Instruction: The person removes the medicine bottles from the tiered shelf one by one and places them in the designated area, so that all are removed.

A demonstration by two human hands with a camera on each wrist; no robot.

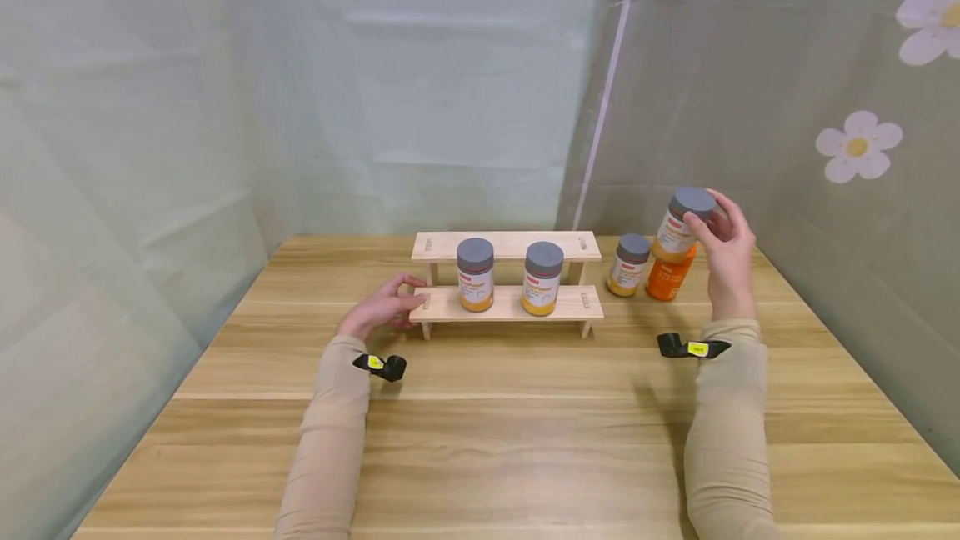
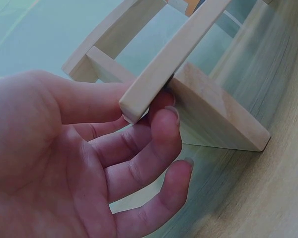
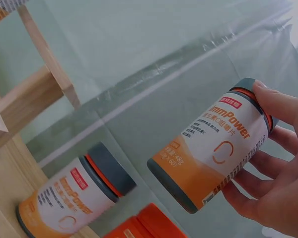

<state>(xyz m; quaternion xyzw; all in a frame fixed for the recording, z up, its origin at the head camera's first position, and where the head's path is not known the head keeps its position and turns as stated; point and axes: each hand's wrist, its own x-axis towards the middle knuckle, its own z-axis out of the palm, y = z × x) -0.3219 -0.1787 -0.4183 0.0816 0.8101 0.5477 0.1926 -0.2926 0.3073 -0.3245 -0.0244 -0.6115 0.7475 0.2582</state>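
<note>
Right of the stand (image 1: 507,303), pinched by the left hand (image 1: 384,307), a jar (image 1: 628,265) and an orange tub (image 1: 667,280) stood together; aloft near them, the right hand (image 1: 726,247) gripped another jar (image 1: 674,234) (lid (image 1: 693,201) upward), its long axis leaning.

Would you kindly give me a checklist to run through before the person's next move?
1. Right hand gripping the held jar: ok.
2. Held jar level: not ok, it is tilted.
3. Its lid screwed tight: cannot tell, though it is on.
4. Left hand holding the lower shelf by its left end: ok.
5. Left jar and right jar upright on that shelf: ok.
</note>
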